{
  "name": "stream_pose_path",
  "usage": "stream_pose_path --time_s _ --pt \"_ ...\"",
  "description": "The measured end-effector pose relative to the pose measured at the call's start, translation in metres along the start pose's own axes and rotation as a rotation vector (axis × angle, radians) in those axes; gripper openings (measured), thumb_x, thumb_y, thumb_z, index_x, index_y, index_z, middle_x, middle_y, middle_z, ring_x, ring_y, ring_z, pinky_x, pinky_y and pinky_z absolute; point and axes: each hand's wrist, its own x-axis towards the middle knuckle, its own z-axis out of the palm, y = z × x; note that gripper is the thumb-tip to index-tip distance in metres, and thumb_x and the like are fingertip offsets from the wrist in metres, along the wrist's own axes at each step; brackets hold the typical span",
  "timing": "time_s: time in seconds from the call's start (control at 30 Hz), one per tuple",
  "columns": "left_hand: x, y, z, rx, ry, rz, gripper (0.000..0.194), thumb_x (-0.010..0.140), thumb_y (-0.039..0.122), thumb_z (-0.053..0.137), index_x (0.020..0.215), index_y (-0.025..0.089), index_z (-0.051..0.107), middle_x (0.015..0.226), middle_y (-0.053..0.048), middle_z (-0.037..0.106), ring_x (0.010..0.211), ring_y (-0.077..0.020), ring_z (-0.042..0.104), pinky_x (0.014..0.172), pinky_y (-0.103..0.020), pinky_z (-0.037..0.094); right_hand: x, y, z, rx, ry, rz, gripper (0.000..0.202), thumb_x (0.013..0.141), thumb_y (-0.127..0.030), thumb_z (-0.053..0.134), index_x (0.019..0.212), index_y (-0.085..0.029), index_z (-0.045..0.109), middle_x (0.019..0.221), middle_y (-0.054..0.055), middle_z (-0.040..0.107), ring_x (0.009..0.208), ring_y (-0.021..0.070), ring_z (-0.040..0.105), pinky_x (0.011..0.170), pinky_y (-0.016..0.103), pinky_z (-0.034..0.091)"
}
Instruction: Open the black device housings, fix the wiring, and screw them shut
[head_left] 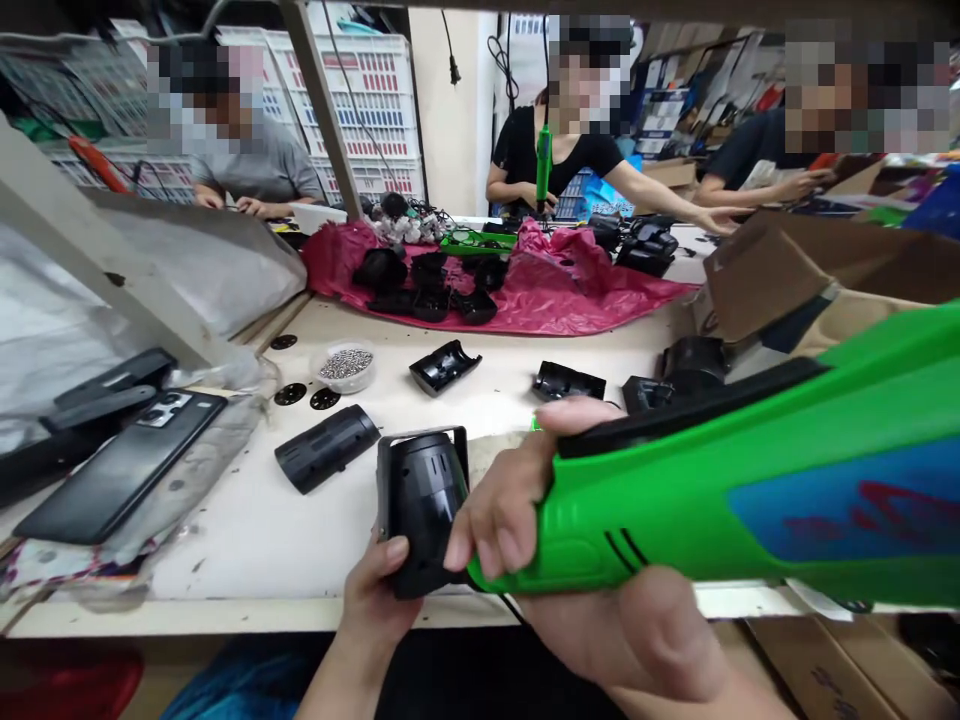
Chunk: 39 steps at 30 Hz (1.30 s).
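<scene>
My left hand (pixel 379 590) grips the lower side of a black plastic lamp-like housing (pixel 429 488), which stands upright with a U-shaped bracket around its top. In my right hand (pixel 514 500) is a large green electric screwdriver (pixel 660 500), its body stretching across the right of the view. Fingers of the right hand come against the housing's lower right side. The screwdriver's tip is hidden, so I cannot tell whether it touches a screw. To the left lies a closed-looking black half shell (pixel 328 447). Farther back are two open half shells (pixel 445 368), (pixel 568 381).
A clear tub of small metal screws (pixel 346 367) stands near black discs (pixel 290 393). A phone (pixel 124 465) lies at left. Black parts rest on pink plastic sheeting (pixel 585 300). A cardboard box (pixel 810 255) is at right. Several people work across the table.
</scene>
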Motion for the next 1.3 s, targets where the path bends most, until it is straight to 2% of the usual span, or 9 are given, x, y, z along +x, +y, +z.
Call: stream_pose_path --time_s 0.17,0.33,0.5,0.77,0.9,1.0,1.1,1.17,1.3 --pt "-0.001 -0.001 0.021 -0.039 0.193 0.094 0.036 0.039 0.025 0.087 0.040 0.019 0.051 0.043 0.005 0.053 0.048 -0.0148 0.059 0.053 -0.027 0.056 0.001 0.025 0.004 0.177 -0.017 -0.053 0.048 0.076 -0.058 0.071 0.113 -0.032 0.058 0.063 -0.004 0.053 0.052 0.0146 0.051 0.050 0.032 0.055" --pt "-0.002 0.001 0.020 -0.050 0.247 0.155 0.029 0.038 0.021 0.084 0.043 0.019 0.055 0.043 0.003 0.057 0.044 -0.0155 0.058 0.045 -0.026 0.053 0.002 0.035 0.011 0.287 -0.019 -0.088 0.046 0.077 -0.052 0.068 0.115 -0.028 0.055 0.066 -0.004 0.053 0.052 0.0130 0.050 0.050 0.030 0.053" --pt "-0.003 0.002 0.016 -0.014 0.202 0.249 0.024 0.043 0.015 0.075 0.043 0.020 0.052 0.042 0.003 0.055 0.046 -0.0176 0.061 0.047 -0.028 0.055 0.005 0.032 0.019 0.322 -0.038 -0.092 0.039 0.079 -0.048 0.065 0.111 -0.027 0.055 0.065 -0.004 0.053 0.050 0.0118 0.049 0.048 0.028 0.052" --pt "-0.003 0.002 0.017 -0.007 0.170 0.265 0.038 0.042 0.023 0.083 0.038 0.020 0.045 0.036 0.007 0.046 0.039 -0.0131 0.054 0.044 -0.024 0.052 0.005 0.023 0.018 0.285 -0.040 -0.043 0.034 0.075 -0.048 0.072 0.098 -0.026 0.058 0.061 -0.005 0.054 0.048 0.0119 0.050 0.048 0.029 0.051" --pt "-0.004 0.001 0.009 -0.016 0.123 0.170 0.034 0.043 0.025 0.084 0.041 0.020 0.051 0.041 0.004 0.055 0.043 -0.0149 0.058 0.049 -0.026 0.055 0.005 0.015 0.012 0.239 -0.036 -0.006 0.042 0.074 -0.051 0.075 0.104 -0.028 0.058 0.061 -0.005 0.054 0.049 0.0137 0.051 0.048 0.031 0.052" --pt "-0.004 0.001 -0.003 -0.006 0.066 0.035 0.023 0.047 0.026 0.082 0.047 0.020 0.059 0.053 0.000 0.065 0.058 -0.0236 0.067 0.060 -0.035 0.060 0.007 0.009 0.011 0.217 -0.002 0.000 0.045 0.074 -0.051 0.075 0.109 -0.029 0.058 0.059 -0.005 0.053 0.047 0.0144 0.050 0.046 0.032 0.052" --pt "-0.003 0.002 -0.012 -0.021 0.012 -0.049 0.021 0.048 0.025 0.079 0.046 0.021 0.059 0.058 -0.002 0.068 0.073 -0.0302 0.071 0.073 -0.043 0.060 0.009 0.005 0.012 0.234 0.019 0.006 0.042 0.073 -0.050 0.075 0.106 -0.028 0.059 0.057 -0.005 0.052 0.045 0.0140 0.049 0.045 0.031 0.051" --pt "-0.004 0.001 -0.015 -0.034 0.004 -0.052 0.021 0.049 0.023 0.078 0.044 0.022 0.058 0.054 0.000 0.064 0.072 -0.0289 0.070 0.074 -0.042 0.060 0.009 0.003 0.011 0.239 0.017 0.012 0.042 0.073 -0.050 0.075 0.104 -0.027 0.059 0.057 -0.005 0.052 0.044 0.0137 0.048 0.044 0.030 0.051" --pt "-0.007 -0.002 -0.014 -0.009 0.058 -0.009 0.020 0.051 0.019 0.078 0.046 0.022 0.059 0.048 0.003 0.059 0.054 -0.0193 0.062 0.060 -0.032 0.058 0.005 0.006 0.011 0.233 -0.019 0.032 0.041 0.074 -0.048 0.075 0.105 -0.028 0.057 0.060 -0.004 0.054 0.047 0.0145 0.051 0.047 0.031 0.053"
